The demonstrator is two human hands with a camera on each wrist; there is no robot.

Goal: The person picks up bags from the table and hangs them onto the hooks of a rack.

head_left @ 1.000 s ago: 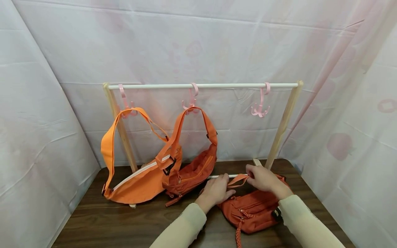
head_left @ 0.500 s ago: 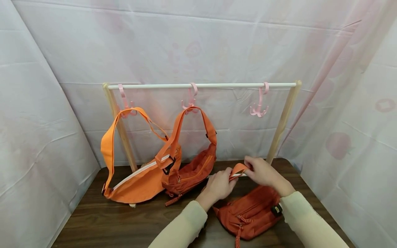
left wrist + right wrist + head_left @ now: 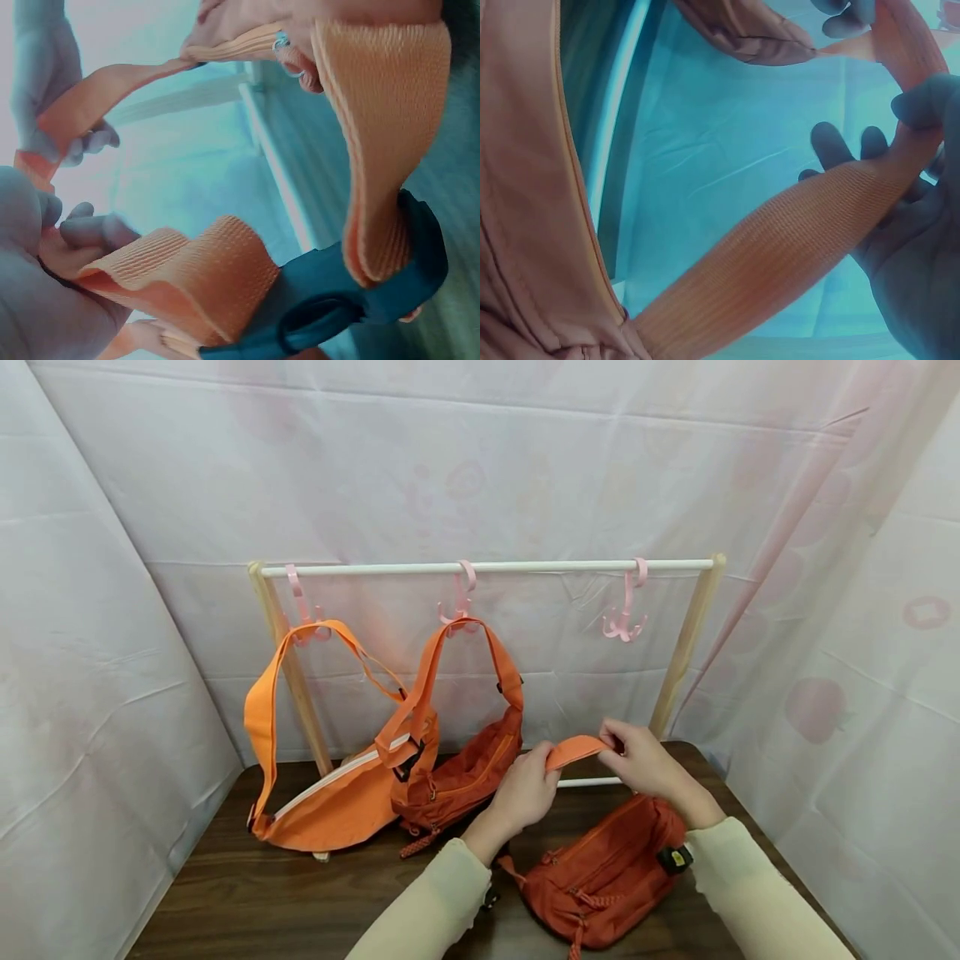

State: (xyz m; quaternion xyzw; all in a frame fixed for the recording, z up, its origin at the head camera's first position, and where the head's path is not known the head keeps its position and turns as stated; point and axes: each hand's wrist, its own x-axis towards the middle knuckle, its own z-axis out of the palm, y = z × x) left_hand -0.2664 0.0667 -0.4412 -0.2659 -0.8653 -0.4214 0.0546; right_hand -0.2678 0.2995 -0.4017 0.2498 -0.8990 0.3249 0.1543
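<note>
In the head view, a rust-red waist bag [image 3: 600,872] is at the right front, close over the dark table, its black buckle tag at the right end. Its orange strap [image 3: 576,750] is stretched in a short arch between both hands. My left hand [image 3: 525,787] grips the strap's left part; its palm and curled fingers show in the left wrist view, near a black plastic buckle [image 3: 322,289] with doubled webbing. My right hand [image 3: 643,767] pinches the strap farther right, thumb over the webbing [image 3: 780,232] in the right wrist view.
A rack with a white rod [image 3: 555,567] stands behind on wooden legs [image 3: 686,647]. A bright orange bag [image 3: 337,806] and another rust-red bag [image 3: 472,768] hang by their straps from the left and middle pink hooks. A third pink hook [image 3: 625,618] hangs at right, bearing nothing.
Both hands have risen with the strap, which is now pulled taut and spread flatter between them. The bag body has shifted toward the front and tilted, its right end higher.
</note>
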